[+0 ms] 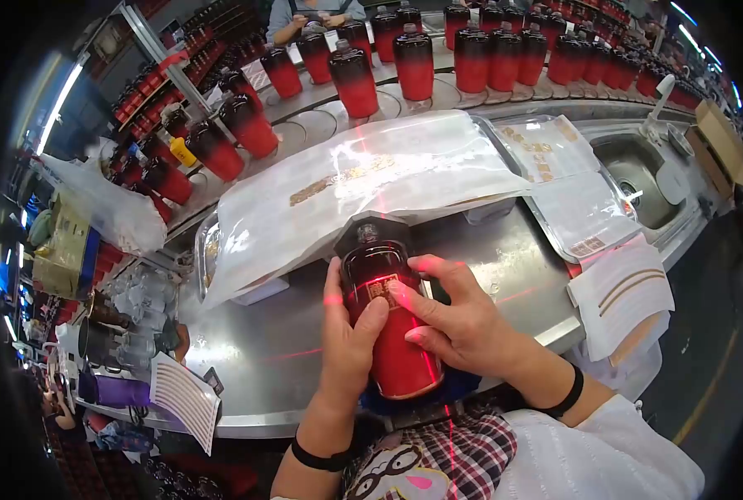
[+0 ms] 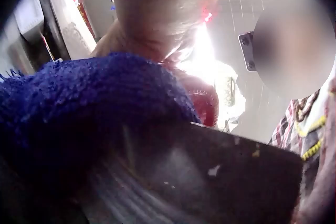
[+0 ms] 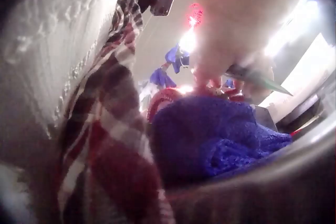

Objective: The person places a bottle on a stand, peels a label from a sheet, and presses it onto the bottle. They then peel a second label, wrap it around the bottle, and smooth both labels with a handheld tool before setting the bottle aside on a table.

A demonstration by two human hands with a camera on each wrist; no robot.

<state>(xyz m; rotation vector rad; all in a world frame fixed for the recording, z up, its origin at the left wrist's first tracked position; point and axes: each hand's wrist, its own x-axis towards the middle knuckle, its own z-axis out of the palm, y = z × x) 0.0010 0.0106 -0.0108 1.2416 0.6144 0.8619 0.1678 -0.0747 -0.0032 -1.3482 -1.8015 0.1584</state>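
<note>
Between the left hand (image 1: 351,333) and the right hand (image 1: 469,321), a glossy bottle (image 1: 398,354) is being grasped from both sides, its narrow neck being pointed away from the wearer. Near-black shoulders are being blended into bright red below; a gold-coloured label (image 1: 378,287) is being pressed by the right hand, just beside the left thumb. Beneath the hands, a blue cloth (image 3: 205,134) is being shown.
</note>
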